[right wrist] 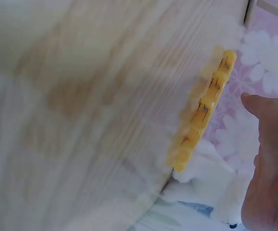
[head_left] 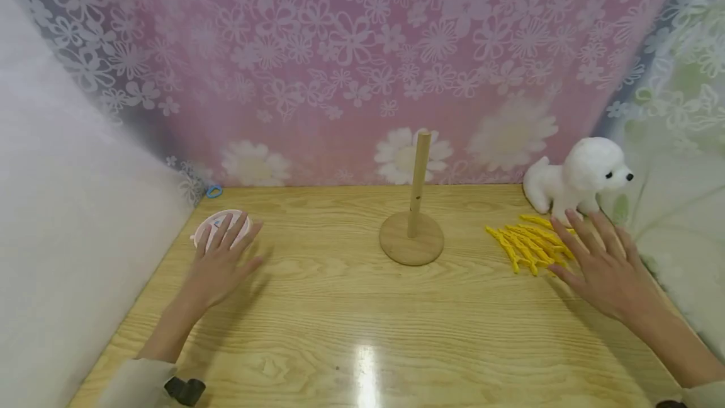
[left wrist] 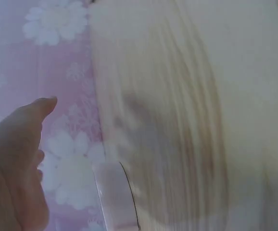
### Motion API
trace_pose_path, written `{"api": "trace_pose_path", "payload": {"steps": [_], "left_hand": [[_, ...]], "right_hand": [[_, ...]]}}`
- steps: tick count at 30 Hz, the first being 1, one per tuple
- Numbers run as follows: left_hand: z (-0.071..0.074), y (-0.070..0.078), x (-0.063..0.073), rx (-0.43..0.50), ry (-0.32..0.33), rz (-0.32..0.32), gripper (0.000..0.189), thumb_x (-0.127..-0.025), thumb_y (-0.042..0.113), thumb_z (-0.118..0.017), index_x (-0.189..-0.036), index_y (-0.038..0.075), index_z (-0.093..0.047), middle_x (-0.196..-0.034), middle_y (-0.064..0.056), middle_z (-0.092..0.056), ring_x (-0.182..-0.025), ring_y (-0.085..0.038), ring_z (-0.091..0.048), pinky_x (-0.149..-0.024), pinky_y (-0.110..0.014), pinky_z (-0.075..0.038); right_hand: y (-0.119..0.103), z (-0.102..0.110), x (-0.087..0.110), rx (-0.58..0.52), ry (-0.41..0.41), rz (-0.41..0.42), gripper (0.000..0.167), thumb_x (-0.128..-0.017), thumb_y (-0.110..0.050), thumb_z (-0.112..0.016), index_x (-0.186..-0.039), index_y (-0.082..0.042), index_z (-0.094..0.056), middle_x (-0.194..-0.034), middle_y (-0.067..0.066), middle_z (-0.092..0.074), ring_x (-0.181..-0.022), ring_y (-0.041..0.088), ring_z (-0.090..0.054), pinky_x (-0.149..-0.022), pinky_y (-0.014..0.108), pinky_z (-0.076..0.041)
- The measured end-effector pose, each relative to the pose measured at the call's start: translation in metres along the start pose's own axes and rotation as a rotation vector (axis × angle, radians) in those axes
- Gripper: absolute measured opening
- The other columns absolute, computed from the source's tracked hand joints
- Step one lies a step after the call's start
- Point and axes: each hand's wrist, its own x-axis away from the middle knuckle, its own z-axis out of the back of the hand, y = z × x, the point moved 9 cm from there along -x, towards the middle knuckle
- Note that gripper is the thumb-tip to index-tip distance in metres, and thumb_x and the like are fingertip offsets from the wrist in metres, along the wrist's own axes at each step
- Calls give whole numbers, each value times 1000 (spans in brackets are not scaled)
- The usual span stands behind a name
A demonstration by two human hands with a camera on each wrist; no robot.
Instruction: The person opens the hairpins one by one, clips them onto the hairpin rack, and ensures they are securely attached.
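Observation:
In the head view my left hand (head_left: pixel 215 272) is spread with straight fingers over a round pale pink, shallow dish-like thing (head_left: pixel 240 222), partly covering it. The thing's pale side wall (left wrist: pixel 115 195) shows in the left wrist view, below and beside the hand. My right hand (head_left: pixel 614 279), fingers also spread, is beside a row of yellow clothespins (head_left: pixel 523 247) and overlaps their right end. Metal springs show on the clothespins (right wrist: pixel 204 113) in the right wrist view. Neither hand holds anything.
A wooden post on a round base (head_left: pixel 411 244) stands mid-table. Behind the clothespins sits a white toy dog (head_left: pixel 589 172). A small blue loop (head_left: pixel 214 191) lies in the far left corner. Flowered pink cloth (head_left: pixel 340 80) hangs along the back, with pale cloth on both sides.

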Motion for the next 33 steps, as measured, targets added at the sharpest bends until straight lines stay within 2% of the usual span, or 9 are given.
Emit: {"api": "trace_pose_path", "payload": {"steps": [4, 7, 12, 15, 17, 19, 23, 28, 33], "left_hand": [[-8, 6, -11, 255, -66, 44, 68, -108, 38, -57, -167, 22, -27, -174, -13, -12, -159, -44, -6, -122, -70, 4], [-12, 15, -19, 418, -115, 61, 67, -109, 38, -55, -168, 25, -24, -174, -14, -12, -158, -46, -7, -117, -79, -4], [-19, 31, -39, 595, -173, 86, 67, -109, 46, -52, -167, 29, -24, -173, -9, -18, -159, -41, -14, -119, -74, -18], [-28, 40, -50, 633, -188, 101, 70, -107, 54, -51, -167, 27, -26, -172, -7, -25, -158, -38, -20, -121, -68, -23], [-36, 47, -57, 654, -194, 109, 73, -106, 58, -50, -167, 25, -27, -171, -8, -27, -157, -38, -22, -121, -66, -25], [-43, 55, -64, 687, -198, 109, 72, -106, 57, -50, -166, 24, -28, -170, -9, -28, -157, -39, -23, -120, -67, -26], [-57, 74, -82, 739, -200, 99, 66, -108, 48, -54, -165, 23, -32, -169, -8, -30, -156, -37, -26, -121, -65, -29], [-76, 95, -104, 775, -219, 87, 68, -107, 45, -58, -164, 18, -34, -168, -8, -34, -155, -34, -29, -121, -62, -31], [-96, 113, -122, 811, -257, 100, 74, -103, 49, -63, -164, 20, -34, -168, -3, -34, -156, -32, -28, -121, -59, -33]], "right_hand": [[10, -21, 15, -113, -291, -179, 81, -105, -64, -45, -168, -20, -21, -175, 8, -13, -160, 37, -3, -122, 70, -3], [12, -33, 23, -220, -428, -316, 88, -104, -44, -63, -170, -19, -10, -175, 9, -6, -159, 42, -2, -113, 80, -8], [6, -35, 20, -408, -388, -449, 85, -98, -23, -74, -165, -3, -25, -158, 34, -35, -136, 62, -31, -94, 82, -28], [4, -34, 19, -478, -343, -533, 71, -98, -18, -75, -155, 5, -41, -141, 37, -52, -119, 54, -48, -94, 50, -48], [4, -34, 19, -498, -325, -593, 61, -98, -18, -75, -149, 4, -49, -134, 33, -59, -110, 38, -58, -81, 26, -50], [4, -35, 19, -525, -316, -652, 54, -100, -19, -73, -145, 3, -54, -130, 28, -63, -100, 19, -63, -67, 13, -46], [2, -41, 20, -603, -334, -758, 51, -102, -22, -71, -144, 3, -55, -128, 27, -64, -72, 3, -63, -52, 21, -52], [-6, -53, 21, -704, -392, -845, 58, -102, -23, -70, -147, 7, -50, -134, 32, -59, -61, 15, -65, -45, 28, -50], [-8, -61, 20, -691, -423, -880, 57, -101, -25, -72, -145, 5, -52, -133, 31, -60, -54, 16, -60, -43, 30, -47]]}}
